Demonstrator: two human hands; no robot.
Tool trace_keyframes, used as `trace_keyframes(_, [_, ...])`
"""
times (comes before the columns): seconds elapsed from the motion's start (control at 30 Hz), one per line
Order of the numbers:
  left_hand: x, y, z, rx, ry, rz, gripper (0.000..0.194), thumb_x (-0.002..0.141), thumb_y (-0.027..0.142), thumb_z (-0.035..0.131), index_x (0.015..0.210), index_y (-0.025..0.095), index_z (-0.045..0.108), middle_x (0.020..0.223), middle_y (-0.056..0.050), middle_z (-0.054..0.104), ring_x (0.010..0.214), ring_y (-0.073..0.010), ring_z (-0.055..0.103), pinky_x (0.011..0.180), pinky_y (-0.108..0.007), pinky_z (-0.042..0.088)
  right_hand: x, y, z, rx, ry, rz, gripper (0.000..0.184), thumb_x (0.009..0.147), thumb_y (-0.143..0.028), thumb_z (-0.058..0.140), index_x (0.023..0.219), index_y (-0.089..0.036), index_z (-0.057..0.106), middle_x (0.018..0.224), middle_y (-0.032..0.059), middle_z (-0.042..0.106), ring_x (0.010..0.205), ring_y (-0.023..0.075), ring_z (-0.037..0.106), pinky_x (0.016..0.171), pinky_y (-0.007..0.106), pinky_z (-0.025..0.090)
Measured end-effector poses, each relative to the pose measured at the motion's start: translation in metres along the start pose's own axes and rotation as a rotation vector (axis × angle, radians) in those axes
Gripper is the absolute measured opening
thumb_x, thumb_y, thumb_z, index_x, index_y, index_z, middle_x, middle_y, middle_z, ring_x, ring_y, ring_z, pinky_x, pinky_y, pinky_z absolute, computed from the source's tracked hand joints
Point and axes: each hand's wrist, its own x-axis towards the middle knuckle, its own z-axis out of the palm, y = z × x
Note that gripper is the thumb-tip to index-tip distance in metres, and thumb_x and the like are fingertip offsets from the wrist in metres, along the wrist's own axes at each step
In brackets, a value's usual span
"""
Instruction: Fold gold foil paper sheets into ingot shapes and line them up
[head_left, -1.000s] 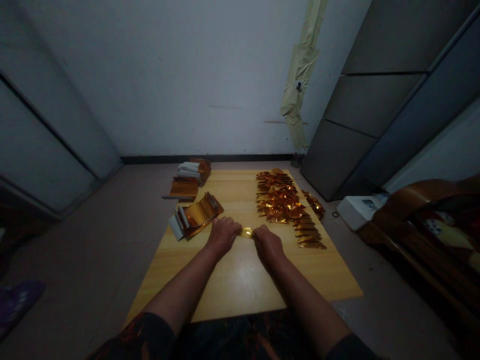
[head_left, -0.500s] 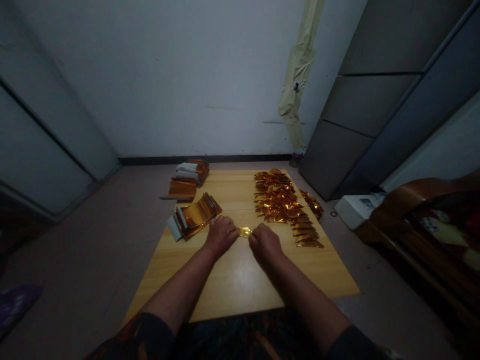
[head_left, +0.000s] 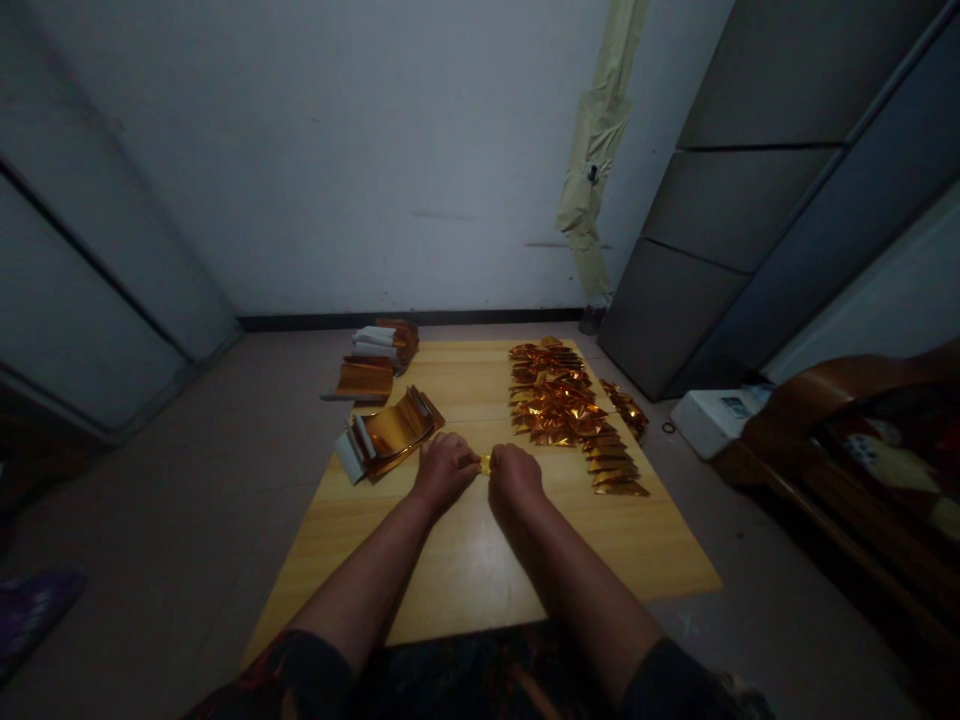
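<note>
On a low yellow wooden board (head_left: 480, 560), my left hand (head_left: 444, 468) and my right hand (head_left: 514, 476) are closed side by side on a small piece of gold foil paper (head_left: 485, 464). Only a sliver of the foil shows between the two hands. Just left of my left hand lies a curved stack of gold foil sheets (head_left: 391, 432). To the right of my right hand runs a row of folded gold foil pieces (head_left: 571, 410), stretching toward the far edge of the board.
More foil stacks (head_left: 377, 360) sit at the board's far left corner. A grey cabinet (head_left: 750, 200) stands at the right, with a white box (head_left: 712, 418) and a wooden chair (head_left: 862, 440) beside it. A white wall rises behind.
My right hand has slid left toward my left hand, so less of the gold foil shows between them. The left hand has stayed in place.
</note>
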Motion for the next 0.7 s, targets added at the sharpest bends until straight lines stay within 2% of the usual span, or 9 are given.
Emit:
trace_keyframes(0.1, [-0.004,0.002,0.000,0.038,0.005,0.014,0.014,0.080,0.034,0.063,0.081,0.027,0.075,0.088,-0.003,0.066,0.096,-0.0225,0.054,0.081,-0.037,0.031,-0.001,0.001,0.002,-0.026,0.004,-0.043,0.019,0.087,-0.022,0.053,0.095,-0.021,0.070,0.095,0.0097,0.069,0.082,0.0202,0.063,0.063,0.027,0.034])
trace_keyframes(0.2, [-0.011,0.007,0.001,0.099,-0.012,0.054,0.019,0.085,0.032,0.058,0.081,0.022,0.073,0.084,-0.006,0.066,0.092,-0.0227,0.054,0.080,-0.037,0.032,0.001,0.013,-0.001,-0.014,0.021,-0.159,0.017,0.085,-0.022,0.054,0.089,-0.022,0.071,0.094,0.0065,0.069,0.084,0.0184,0.062,0.065,0.025,0.034])
trace_keyframes(0.3, [-0.020,0.013,0.001,0.153,-0.029,0.078,0.024,0.089,0.029,0.051,0.080,0.019,0.071,0.083,-0.009,0.067,0.090,-0.0232,0.055,0.080,-0.038,0.032,0.007,0.025,-0.008,0.025,-0.029,-0.224,0.019,0.080,-0.016,0.057,0.086,-0.023,0.073,0.094,0.0028,0.070,0.086,0.0160,0.061,0.067,0.023,0.034])
trace_keyframes(0.4, [-0.024,0.014,0.000,0.115,-0.025,0.047,0.021,0.088,0.026,0.051,0.080,0.020,0.070,0.084,-0.007,0.067,0.090,-0.0224,0.055,0.081,-0.038,0.033,0.013,0.028,-0.011,0.039,-0.096,-0.201,0.022,0.075,-0.012,0.056,0.084,-0.023,0.073,0.091,0.0021,0.070,0.083,0.0152,0.060,0.064,0.023,0.033])
trace_keyframes(0.53, [-0.025,0.004,-0.005,0.025,-0.026,0.032,0.016,0.084,0.028,0.056,0.084,0.026,0.072,0.090,-0.004,0.066,0.095,-0.0219,0.054,0.083,-0.038,0.032,0.010,0.018,-0.002,0.054,-0.011,-0.116,0.020,0.079,-0.018,0.052,0.085,-0.019,0.071,0.088,0.0057,0.068,0.076,0.0159,0.058,0.061,0.026,0.030])
trace_keyframes(0.63, [-0.025,-0.003,-0.007,-0.008,-0.008,0.039,0.016,0.082,0.027,0.058,0.089,0.030,0.072,0.103,-0.002,0.065,0.104,-0.0221,0.052,0.090,-0.041,0.031,0.004,0.009,0.008,0.069,0.054,-0.058,0.019,0.080,-0.029,0.056,0.090,-0.018,0.068,0.096,0.0091,0.066,0.083,0.0187,0.058,0.065,0.027,0.033])
trace_keyframes(0.7, [-0.026,-0.006,-0.006,-0.009,0.005,0.044,0.017,0.082,0.027,0.058,0.090,0.031,0.072,0.110,-0.001,0.064,0.109,-0.0223,0.051,0.095,-0.042,0.030,0.000,0.004,0.012,0.068,0.075,-0.039,0.029,0.080,-0.041,0.059,0.095,-0.018,0.067,0.100,0.0105,0.064,0.091,0.0221,0.058,0.071,0.029,0.036])
